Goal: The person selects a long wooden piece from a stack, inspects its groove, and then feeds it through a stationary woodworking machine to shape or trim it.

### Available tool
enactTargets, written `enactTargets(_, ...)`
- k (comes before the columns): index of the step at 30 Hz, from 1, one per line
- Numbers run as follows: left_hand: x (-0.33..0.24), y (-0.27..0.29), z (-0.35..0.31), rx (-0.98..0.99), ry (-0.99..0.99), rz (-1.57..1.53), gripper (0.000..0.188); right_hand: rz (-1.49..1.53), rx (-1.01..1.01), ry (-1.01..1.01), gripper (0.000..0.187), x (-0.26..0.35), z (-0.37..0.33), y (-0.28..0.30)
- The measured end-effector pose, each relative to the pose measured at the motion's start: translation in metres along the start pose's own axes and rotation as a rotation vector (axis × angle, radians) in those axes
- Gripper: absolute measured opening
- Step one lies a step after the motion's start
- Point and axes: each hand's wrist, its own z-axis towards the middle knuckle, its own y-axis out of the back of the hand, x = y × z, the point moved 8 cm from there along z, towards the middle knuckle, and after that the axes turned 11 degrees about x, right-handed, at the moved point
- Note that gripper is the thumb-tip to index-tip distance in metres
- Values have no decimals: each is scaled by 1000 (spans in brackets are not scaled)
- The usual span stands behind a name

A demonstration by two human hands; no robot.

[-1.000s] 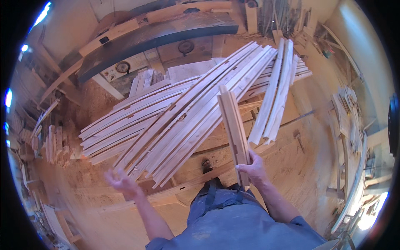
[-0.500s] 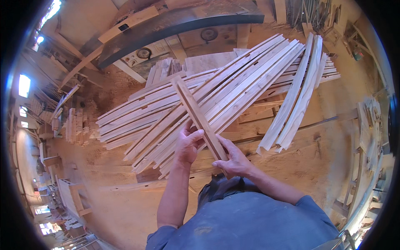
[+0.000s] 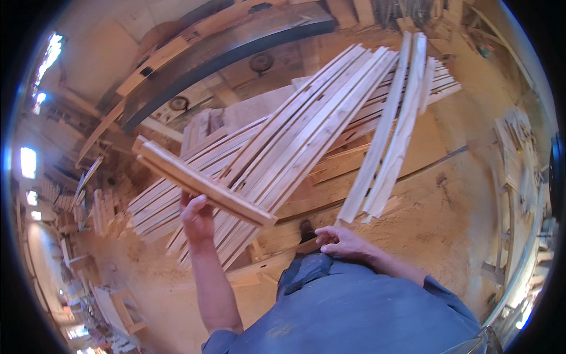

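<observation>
Under the left hand's (image 3: pixel 197 221) side, the long brown grooved wooden bar (image 3: pixel 203 183) is crossing above the near ends of the wide pile of pale wooden strips (image 3: pixel 309 121), barring a straight reach forward there. Between the bar's near end and the right hand (image 3: pixel 345 243), a gap is staying open. Two pale curved-looking wooden strips (image 3: pixel 386 133) are slanting ahead of the right hand, blocking that line; a wedge of room is narrowing between them and the pile. To their right, the tan sawdust-covered floor (image 3: pixel 436 224) is offering a broad passage. Farther off, the dark-edged worktop (image 3: pixel 236 56) is standing behind the pile.
</observation>
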Motion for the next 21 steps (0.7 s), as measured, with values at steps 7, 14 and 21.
enactTargets(7,57,-35,-11,-91,135,-165,68,165,36,67,67,1,-14,3)
enactTargets(14,138,-73,-34,-43,360,-274,71,200,-45,209,68,39,-6,-1)
enactTargets(21,164,-133,-50,113,470,-171,65,184,-157,287,77,42,-2,2)
